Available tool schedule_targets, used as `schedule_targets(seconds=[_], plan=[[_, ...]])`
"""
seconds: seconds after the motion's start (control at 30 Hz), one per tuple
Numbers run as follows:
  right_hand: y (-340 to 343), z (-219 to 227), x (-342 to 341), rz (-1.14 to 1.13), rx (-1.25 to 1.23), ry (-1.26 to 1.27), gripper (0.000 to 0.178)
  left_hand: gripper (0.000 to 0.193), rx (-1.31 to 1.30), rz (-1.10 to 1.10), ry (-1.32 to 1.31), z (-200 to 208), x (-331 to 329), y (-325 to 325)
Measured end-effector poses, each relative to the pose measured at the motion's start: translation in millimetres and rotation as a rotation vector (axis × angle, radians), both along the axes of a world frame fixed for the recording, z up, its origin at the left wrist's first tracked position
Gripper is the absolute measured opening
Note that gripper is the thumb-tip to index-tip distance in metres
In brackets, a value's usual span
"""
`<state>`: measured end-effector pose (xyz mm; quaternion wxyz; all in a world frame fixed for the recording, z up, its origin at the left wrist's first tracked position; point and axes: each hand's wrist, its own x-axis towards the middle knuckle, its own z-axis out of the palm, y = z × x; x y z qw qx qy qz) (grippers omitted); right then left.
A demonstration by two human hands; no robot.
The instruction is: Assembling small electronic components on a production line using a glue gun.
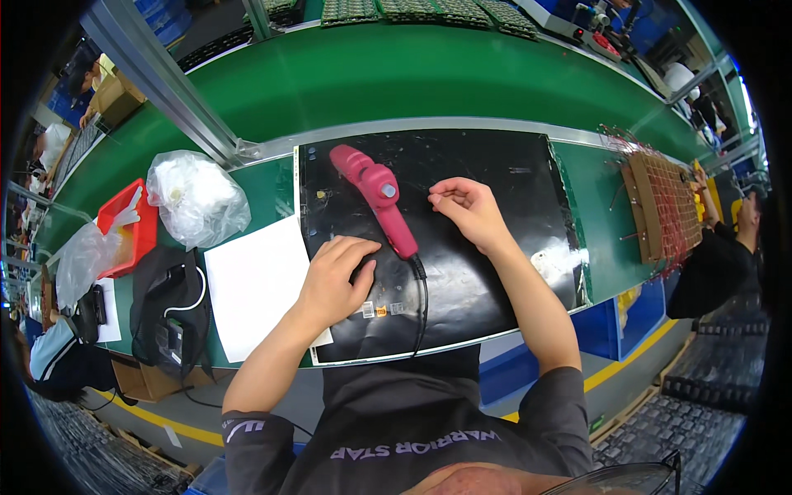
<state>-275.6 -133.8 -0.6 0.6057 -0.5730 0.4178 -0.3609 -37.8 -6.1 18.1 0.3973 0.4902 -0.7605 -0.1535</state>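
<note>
Left hand (334, 276) palm down at the near left of the black mat (474, 305), fingers lightly bent, thumb well apart from them — a wide pose, nothing seen in the grasp. Fingertips just beside the handle (400, 235) of the pink device (378, 194); cannot tell whether touching. Right hand (470, 213) on the other side, fingers curled, thumb drawn up near the forefinger — narrow, and cannot tell whether pinched on something small. Between the two, the device, aslant on the mat, thick head toward the far left, handle toward the near side, cable (426, 301) trailing to the near edge. By judgement, a handling step centred on the device, with neither hand closed round the body; for the next move, likely a need for left fingers round the handle and slack in the cable. Below the left thumb, small labels (381, 310); under the left forearm (268, 363), a corner of white paper (256, 289). Most room for moving to the right, as far as the mat's right edge; less to the left, with paper, black bag (153, 289), clear bag (198, 202) and red bin (148, 227) crowding in. Ahead, metal rail (462, 124) as a limit, then green belt (429, 82) and circuit boards (412, 10). Far right, well apart, cardboard (648, 206) with red wires (681, 206).
</note>
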Motion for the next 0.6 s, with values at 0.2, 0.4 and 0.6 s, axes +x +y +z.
schedule_targets(seconds=[0.2,0.4,0.6], plan=[[3,-8,3,-0.052,-0.102,0.005,0.017,0.024,0.025,-0.007,0.003,0,0,-1],[3,-10,5,-0.035,-0.127,-0.029,0.018,0.024,0.045,-0.012,0.015,1,0,-3],[1,-13,4,-0.009,-0.19,0.077,0.016,0.024,0.048,0.0,0.015,2,-3,-4]])
